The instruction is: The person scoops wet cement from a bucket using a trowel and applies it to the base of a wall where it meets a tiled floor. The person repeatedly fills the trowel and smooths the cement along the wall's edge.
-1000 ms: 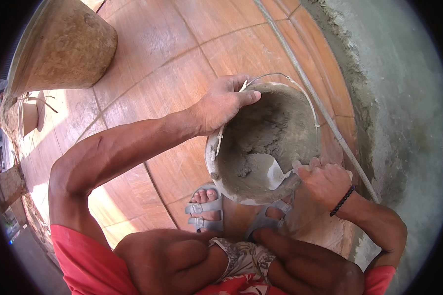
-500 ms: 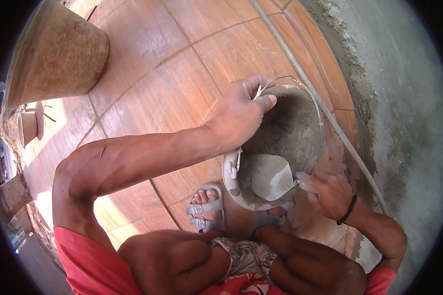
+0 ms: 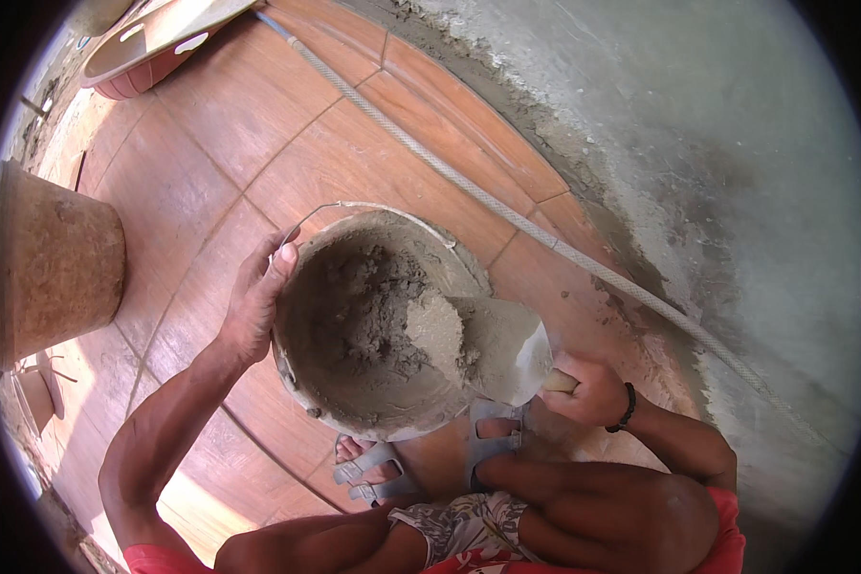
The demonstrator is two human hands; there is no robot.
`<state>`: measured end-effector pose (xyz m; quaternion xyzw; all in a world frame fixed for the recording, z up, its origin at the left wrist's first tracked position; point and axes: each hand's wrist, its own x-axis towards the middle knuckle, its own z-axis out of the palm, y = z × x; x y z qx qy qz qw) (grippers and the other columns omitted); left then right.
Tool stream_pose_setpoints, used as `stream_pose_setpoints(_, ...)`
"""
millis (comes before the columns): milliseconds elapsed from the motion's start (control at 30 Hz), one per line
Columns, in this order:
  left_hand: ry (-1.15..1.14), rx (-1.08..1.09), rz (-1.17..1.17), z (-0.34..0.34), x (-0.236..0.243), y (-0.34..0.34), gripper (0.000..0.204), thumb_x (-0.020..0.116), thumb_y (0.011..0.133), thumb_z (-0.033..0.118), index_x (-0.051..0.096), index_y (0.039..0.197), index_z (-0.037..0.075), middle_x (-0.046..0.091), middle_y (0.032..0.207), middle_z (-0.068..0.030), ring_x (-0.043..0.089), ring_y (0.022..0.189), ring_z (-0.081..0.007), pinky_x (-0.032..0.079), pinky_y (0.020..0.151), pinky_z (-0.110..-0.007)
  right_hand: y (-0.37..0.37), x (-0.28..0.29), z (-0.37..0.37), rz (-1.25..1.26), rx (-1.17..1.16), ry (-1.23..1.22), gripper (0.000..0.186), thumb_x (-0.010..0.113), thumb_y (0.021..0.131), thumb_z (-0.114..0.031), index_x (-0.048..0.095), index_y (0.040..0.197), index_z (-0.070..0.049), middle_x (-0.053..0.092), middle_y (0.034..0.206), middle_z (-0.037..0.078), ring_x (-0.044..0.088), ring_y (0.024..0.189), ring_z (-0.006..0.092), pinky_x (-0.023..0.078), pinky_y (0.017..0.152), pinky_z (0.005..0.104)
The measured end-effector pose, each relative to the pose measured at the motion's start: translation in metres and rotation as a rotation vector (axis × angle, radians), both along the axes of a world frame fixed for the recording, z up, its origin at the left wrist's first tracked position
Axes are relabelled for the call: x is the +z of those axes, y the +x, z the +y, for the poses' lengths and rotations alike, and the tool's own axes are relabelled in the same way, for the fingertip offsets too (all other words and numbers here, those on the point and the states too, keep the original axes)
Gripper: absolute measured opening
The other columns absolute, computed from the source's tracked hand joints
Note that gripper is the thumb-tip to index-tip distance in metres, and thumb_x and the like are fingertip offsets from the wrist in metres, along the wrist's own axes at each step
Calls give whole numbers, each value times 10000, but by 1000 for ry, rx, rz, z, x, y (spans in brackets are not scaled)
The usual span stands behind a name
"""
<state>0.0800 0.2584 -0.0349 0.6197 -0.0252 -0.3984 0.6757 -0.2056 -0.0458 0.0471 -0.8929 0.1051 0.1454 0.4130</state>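
Observation:
A bucket (image 3: 354, 383) of grey, lumpy mortar (image 3: 373, 297) stands just beyond my sandalled feet, its mouth facing up toward me. My left hand (image 3: 256, 297) grips its left rim, with the thumb over the edge beside the wire handle (image 3: 387, 208). In my right hand (image 3: 588, 390) is the short handle of a trowel (image 3: 502, 349), held over the right side of the bucket. A clump of wet mortar (image 3: 437, 335) sits at the blade's front end. The fingers under the trowel handle are partly hidden.
A braided hose (image 3: 469, 196) runs diagonally across the orange tiles behind the bucket. Plastered grey wall (image 3: 717, 191) rises at the right. A large mud-stained tub (image 3: 62, 268) stands at left, a smaller pot (image 3: 33, 402) near it, and a reddish basin (image 3: 153, 62) at far left.
The bucket has tipped back from its lean and its mouth now faces upward. My left hand holds it farther left. The trowel has come up out of it, carrying mortar.

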Motion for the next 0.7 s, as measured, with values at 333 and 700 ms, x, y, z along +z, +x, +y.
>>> stream_pose_setpoints(333,203,-975,-1107,-194,70,-40,427,623,859,103,523,1254,-25,543,1277,-223,525,1178,-394,413,1029,-446,-108,19,-31,119,-482,-210,357,738,787,-218,607,1031,8,610,781,113,585,686,218,480,669,343)
stream_pose_setpoints(700,442,-1507,-1054,-318,-34,-79,490,660,789,52,574,1264,-27,500,1391,-211,568,1217,-343,517,922,-405,-14,58,-89,400,-262,-381,308,603,888,-207,541,1104,5,620,814,217,621,805,393,471,723,466)
